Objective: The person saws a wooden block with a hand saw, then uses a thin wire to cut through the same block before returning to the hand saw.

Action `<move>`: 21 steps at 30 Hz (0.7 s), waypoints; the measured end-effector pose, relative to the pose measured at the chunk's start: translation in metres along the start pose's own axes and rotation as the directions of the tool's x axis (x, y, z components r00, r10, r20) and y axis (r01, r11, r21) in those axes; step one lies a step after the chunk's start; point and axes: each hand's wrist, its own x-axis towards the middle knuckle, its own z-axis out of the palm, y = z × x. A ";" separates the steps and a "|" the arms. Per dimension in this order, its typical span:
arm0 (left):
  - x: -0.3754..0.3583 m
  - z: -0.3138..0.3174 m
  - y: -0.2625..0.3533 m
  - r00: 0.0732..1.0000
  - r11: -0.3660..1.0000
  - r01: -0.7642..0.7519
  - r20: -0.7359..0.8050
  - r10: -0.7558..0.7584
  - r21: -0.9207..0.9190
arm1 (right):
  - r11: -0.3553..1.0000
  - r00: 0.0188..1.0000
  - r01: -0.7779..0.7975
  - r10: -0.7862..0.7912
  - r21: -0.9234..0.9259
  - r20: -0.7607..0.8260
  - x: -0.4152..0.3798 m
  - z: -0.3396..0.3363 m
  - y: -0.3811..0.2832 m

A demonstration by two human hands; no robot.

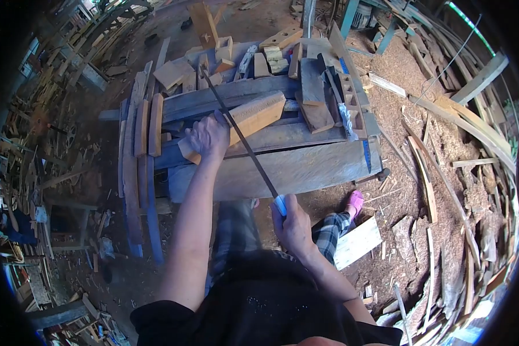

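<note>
A long thin dark saw [245,141] with a light blue and white handle end crosses a pale wooden block [258,117] on the workbench [271,173]. My right hand [294,226] is wrapped round the saw's handle at the near side of the bench. On the block's left part rests my left hand [209,137], its fingers bent over the wood just left of the blade. The block lies at a slant, its right end farther from me. The far end of the saw reaches the wood pieces at the back of the bench.
Wood offcuts [274,60] and dark boards [313,81] lie at the back of the bench. Long strips [143,132] line its left side. A white board [357,243] is on the floor at right, near a pink shoe [355,203]. Scrap planks cover the ground farther right.
</note>
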 end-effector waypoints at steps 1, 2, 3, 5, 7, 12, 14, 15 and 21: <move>0.001 0.001 -0.002 1.000 1.000 0.003 0.028 -0.003 0.013 | 1.000 0.999 -0.016 0.017 -0.015 0.029 0.001 -0.001 -0.001; 0.003 0.003 -0.002 0.999 1.000 0.006 0.052 -0.007 0.021 | 1.000 0.999 -0.014 0.015 -0.018 0.030 0.009 0.003 -0.002; 0.002 0.004 -0.002 0.999 1.000 0.010 0.053 -0.011 0.018 | 1.000 1.000 -0.006 0.006 -0.011 0.011 0.023 0.010 -0.005; 0.002 0.007 -0.003 0.999 0.999 0.022 0.035 -0.024 0.040 | 0.998 0.999 -0.027 0.028 -0.050 0.033 0.040 0.018 -0.012; 0.004 0.006 -0.002 1.000 0.999 0.018 0.010 -0.018 0.036 | 0.999 1.000 -0.023 0.024 -0.028 0.015 0.033 0.013 -0.014; 0.001 0.007 -0.006 0.998 1.000 -0.020 0.055 0.019 0.012 | 1.000 1.000 -0.025 0.025 -0.013 -0.008 -0.004 0.000 -0.004; 0.002 0.003 -0.003 0.999 1.000 -0.010 0.050 0.010 0.006 | 1.000 1.000 0.006 -0.006 -0.002 -0.023 0.021 0.013 -0.004; 0.002 0.003 -0.003 0.999 1.000 -0.015 0.043 0.015 0.006 | 1.000 1.000 -0.008 0.008 -0.021 0.015 0.034 0.020 -0.004; 0.008 0.006 -0.002 0.997 0.997 0.067 0.040 -0.069 0.049 | 0.999 0.999 -0.043 0.043 0.016 0.016 -0.005 -0.002 -0.005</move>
